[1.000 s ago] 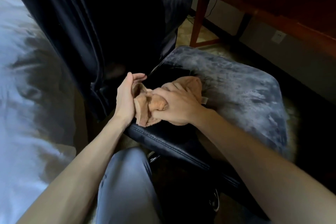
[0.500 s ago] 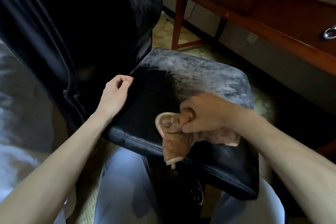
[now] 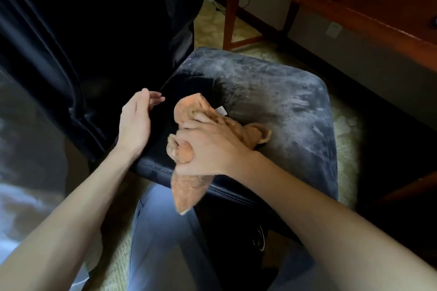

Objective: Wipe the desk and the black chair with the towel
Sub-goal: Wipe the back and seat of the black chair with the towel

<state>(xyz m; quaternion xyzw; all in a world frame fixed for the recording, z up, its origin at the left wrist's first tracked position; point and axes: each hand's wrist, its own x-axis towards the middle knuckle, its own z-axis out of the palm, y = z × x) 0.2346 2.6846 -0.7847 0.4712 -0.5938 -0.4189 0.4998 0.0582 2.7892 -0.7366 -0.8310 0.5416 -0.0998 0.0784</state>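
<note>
The black chair's seat (image 3: 279,111) fills the middle of the view, its right part grey with dust and its left part wiped dark. My right hand (image 3: 208,146) grips a bunched orange towel (image 3: 191,111) and presses it on the seat near the front left. One corner of the towel hangs over the front edge. My left hand (image 3: 136,123) rests at the seat's left edge, fingers loosely curled and holding nothing. The chair's tall black backrest (image 3: 94,30) stands at the upper left. The wooden desk (image 3: 354,2) is at the upper right.
A desk leg (image 3: 230,7) stands just behind the chair, with a cable and a wall socket (image 3: 333,29) near the skirting. My grey-trousered legs (image 3: 160,238) are under the seat's front edge. Pale carpet lies around the chair.
My right hand has swept the towel from the seat's front edge back up toward the middle left. My left hand has shifted slightly along the seat's left edge.
</note>
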